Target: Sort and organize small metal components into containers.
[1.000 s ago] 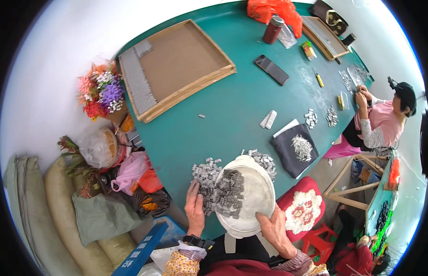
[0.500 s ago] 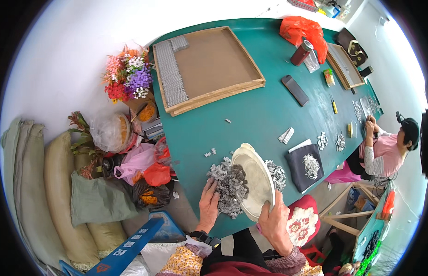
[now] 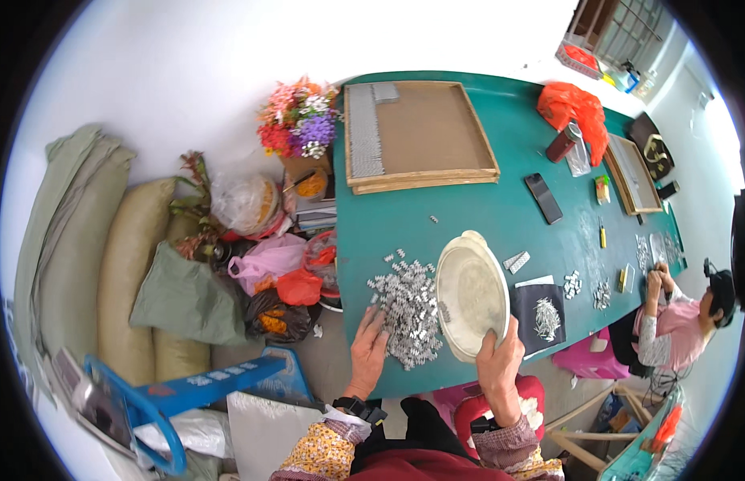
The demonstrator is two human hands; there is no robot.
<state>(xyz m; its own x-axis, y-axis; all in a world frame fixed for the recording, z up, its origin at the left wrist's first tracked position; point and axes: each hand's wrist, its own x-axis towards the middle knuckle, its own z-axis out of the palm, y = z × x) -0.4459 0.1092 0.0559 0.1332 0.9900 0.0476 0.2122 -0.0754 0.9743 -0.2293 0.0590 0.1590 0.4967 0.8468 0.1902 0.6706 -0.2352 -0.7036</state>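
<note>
A cream plastic basin [image 3: 475, 293] is tilted on its side over the green table, its inside turned toward me. My right hand [image 3: 500, 365] grips its near rim, with the thumb on the inner side. Just left of the basin lies a loose heap of small grey toothed pieces [image 3: 406, 305]. A few of them show dark against the basin's left rim. My left hand [image 3: 367, 353] rests at the heap's near left edge, fingers stretched out and holding nothing. A dark watch-like band [image 3: 359, 410] is on that wrist.
Farther back stands a wooden-framed tray [image 3: 436, 120] partly lined with grey pieces. To the right are a dark cloth [image 3: 533, 309] with white slivers, a phone [image 3: 544, 199] and a flask [image 3: 561, 144]. Another person [image 3: 677, 321] sits at the right. Sacks [image 3: 136, 272] lean at the left.
The basin has moved right, off the heap, and more of the grey pieces now show. My left hand stays at the heap's edge. The whole view has shifted left.
</note>
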